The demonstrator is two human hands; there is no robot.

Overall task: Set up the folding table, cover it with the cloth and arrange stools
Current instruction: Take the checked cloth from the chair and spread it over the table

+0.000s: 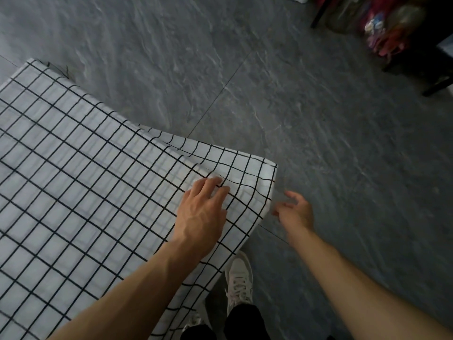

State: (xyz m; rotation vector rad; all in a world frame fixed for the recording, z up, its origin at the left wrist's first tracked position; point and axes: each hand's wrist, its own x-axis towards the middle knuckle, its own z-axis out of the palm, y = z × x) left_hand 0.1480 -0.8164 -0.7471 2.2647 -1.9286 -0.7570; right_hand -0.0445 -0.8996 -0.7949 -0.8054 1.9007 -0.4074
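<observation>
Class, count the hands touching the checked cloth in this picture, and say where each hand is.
1. The left hand rests flat on the checked cloth near its corner. The right hand hangs open beside the cloth's edge, apparently not touching.

Checked cloth (pixel 85 180) over table — grey floor (pixel 269 82)

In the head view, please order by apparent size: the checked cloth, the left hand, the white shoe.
1. Checked cloth, clearly largest.
2. Left hand and white shoe look alike; the hand is nearer the camera, so unranked.
</observation>
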